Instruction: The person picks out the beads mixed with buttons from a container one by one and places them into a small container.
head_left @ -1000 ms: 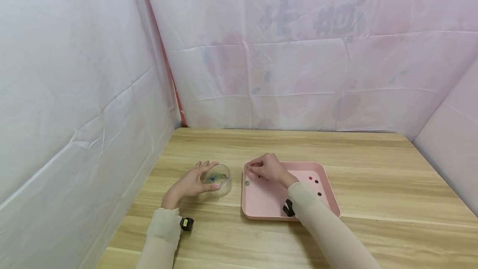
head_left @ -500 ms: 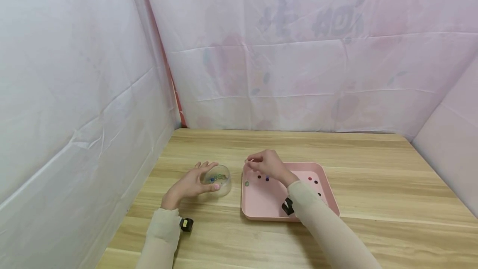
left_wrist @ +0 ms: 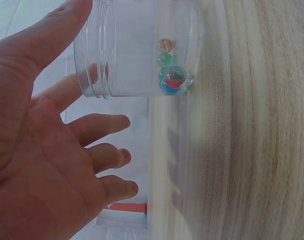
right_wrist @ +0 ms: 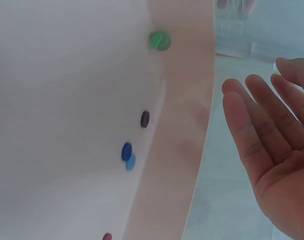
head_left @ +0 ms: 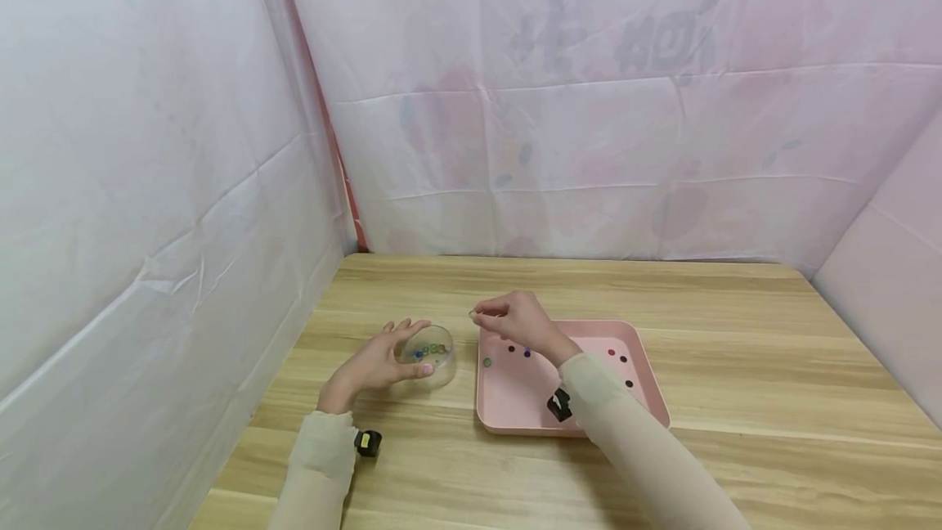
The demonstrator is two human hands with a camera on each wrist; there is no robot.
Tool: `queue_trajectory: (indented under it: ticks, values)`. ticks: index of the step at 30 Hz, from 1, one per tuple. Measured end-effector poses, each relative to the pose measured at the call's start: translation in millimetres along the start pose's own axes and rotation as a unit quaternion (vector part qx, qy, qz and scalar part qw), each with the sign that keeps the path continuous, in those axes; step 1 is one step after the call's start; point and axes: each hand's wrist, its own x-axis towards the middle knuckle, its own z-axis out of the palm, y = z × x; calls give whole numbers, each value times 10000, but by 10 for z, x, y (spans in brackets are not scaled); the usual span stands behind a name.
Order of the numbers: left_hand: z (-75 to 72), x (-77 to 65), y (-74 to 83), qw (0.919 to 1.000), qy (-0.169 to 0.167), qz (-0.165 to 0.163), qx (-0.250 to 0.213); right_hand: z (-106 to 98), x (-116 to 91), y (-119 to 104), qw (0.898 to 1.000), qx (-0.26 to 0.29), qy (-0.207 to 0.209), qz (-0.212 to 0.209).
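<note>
My left hand point(head_left: 375, 360) holds a clear jar point(head_left: 445, 373) near its rim, thumb on one side and forefinger on the other. The jar stands upright on the table, and several glass marbles point(left_wrist: 165, 60) lie at its bottom. The other left fingers are spread clear of it. Over the far left corner of the pink tray point(head_left: 508, 430), my right hand point(head_left: 518, 324) pinches a pale, clear marble point(head_left: 473, 314) between thumb and forefinger. In the right wrist view only a sliver of that marble shows. Inside the tray, a green marble point(right_wrist: 160, 41) sits by the left wall.
Small flat button-like discs lie in the tray: a black one point(right_wrist: 145, 119), a dark blue one point(right_wrist: 126, 151), a light blue one point(right_wrist: 131, 162), a red one point(head_left: 612, 352) and others. White sheeting point(head_left: 471, 145) hangs behind the wooden table point(head_left: 736, 350).
The right hand has risen from inside the tray and moved left past its edge toward the jar, carrying the marble. Discs it hid now show. The left hand and jar stay put.
</note>
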Motion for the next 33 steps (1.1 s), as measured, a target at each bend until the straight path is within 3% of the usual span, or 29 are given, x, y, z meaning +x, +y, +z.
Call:
queue_trajectory:
  ticks: [20,33]
  values:
    - [17,-7,9,9999,23,-120,-33,232,82,-191,9983,-202,-211,-501]
    - [20,-12,7,10000,23,-49,-1,343,108,-247,9970,-299,-385,-603]
